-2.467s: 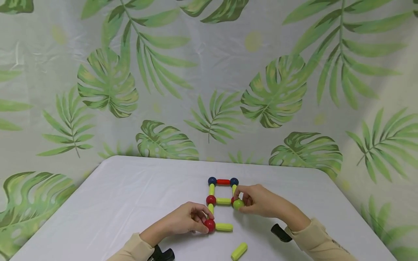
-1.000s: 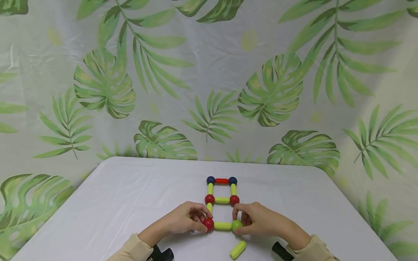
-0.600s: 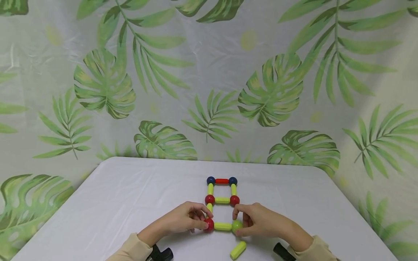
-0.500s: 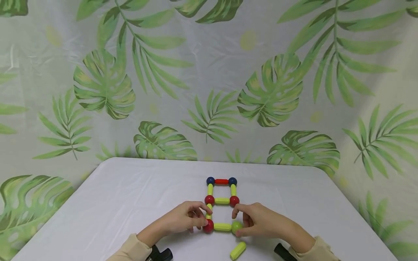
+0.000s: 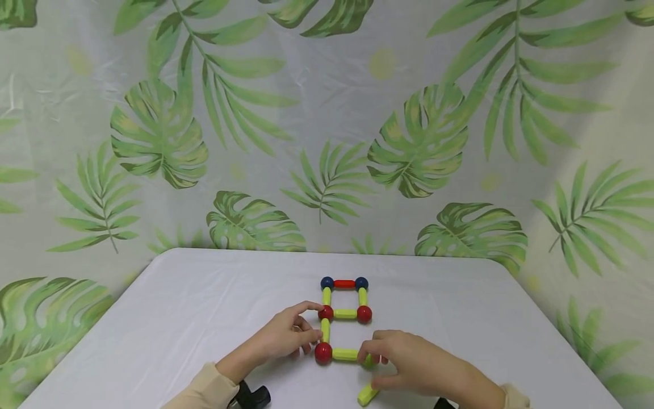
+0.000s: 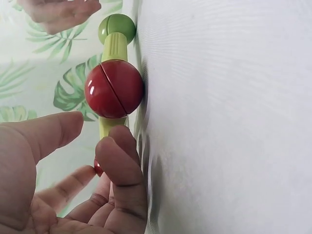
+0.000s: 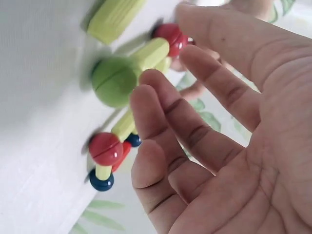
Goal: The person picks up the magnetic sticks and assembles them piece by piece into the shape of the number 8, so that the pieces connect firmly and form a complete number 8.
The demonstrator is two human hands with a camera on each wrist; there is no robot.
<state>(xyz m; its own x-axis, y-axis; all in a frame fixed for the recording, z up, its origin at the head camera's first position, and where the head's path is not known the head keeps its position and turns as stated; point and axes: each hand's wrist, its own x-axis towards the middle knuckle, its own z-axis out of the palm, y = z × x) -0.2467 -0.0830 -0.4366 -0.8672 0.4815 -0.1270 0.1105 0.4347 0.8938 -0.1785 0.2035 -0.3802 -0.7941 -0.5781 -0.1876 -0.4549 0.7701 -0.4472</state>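
Note:
A ladder shape of magnetic balls and rods lies on the white table. Two blue balls with a red rod [image 5: 344,284] form its far end, and yellow-green rods join the rest. My left hand [image 5: 283,336] reaches along the left side, index fingertip at the middle-left red ball [image 5: 327,313], thumb by the side rod [image 5: 325,330]. The near-left red ball [image 6: 114,88] stands free of its fingers. My right hand [image 5: 411,362] hovers with parted fingers over the green ball [image 7: 114,82], partly hiding it in the head view. Its thumb overlaps a loose yellow-green rod [image 5: 365,396].
The white table [image 5: 214,295] stretches out on both sides, with a leaf-print curtain [image 5: 327,125] behind its far edge. The other middle red ball [image 5: 364,314] sits at the ladder's right side. A black wrist device [image 5: 251,396] shows at the left sleeve.
The green ball came down to the near rod's right end, and my right hand then let go and moved nearer. My left hand released the near red ball and slid up to the middle-left one.

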